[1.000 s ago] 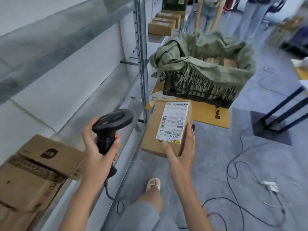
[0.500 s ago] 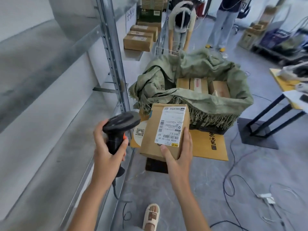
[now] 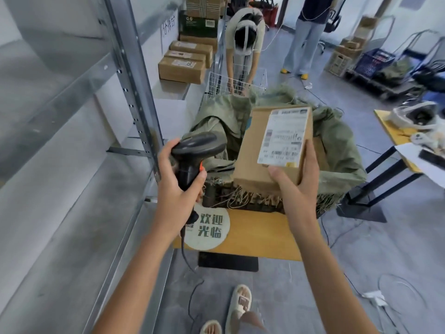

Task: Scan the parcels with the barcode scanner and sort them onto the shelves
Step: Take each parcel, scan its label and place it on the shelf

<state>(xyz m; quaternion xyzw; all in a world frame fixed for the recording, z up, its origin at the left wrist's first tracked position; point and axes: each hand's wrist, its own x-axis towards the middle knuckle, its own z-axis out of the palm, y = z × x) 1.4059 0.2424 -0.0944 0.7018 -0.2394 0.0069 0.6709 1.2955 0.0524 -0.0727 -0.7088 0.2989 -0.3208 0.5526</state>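
Note:
My right hand [image 3: 297, 189] grips the near end of a brown cardboard parcel [image 3: 255, 150] with a white shipping label facing up, held above a crate lined with a green sack [image 3: 342, 150]. To its left my left hand [image 3: 178, 186] grips the handle of a black barcode scanner [image 3: 196, 150], whose head points toward the parcel. The scanner's cable hangs down to the floor. A grey metal shelf unit [image 3: 72, 189] runs along the left.
Several cardboard parcels [image 3: 183, 66] lie on a farther shelf. The crate rests on a low yellow table [image 3: 260, 235]. One person bends over a wire basket [image 3: 237, 83] ahead and another stands beyond. Cables cross the floor at right. A second yellow table [image 3: 395, 133] stands at right.
The view has swung up and forward along the aisle. Both hands rose, and the parcel moved up and right over the crate. The boxes on the low left shelf have left the view.

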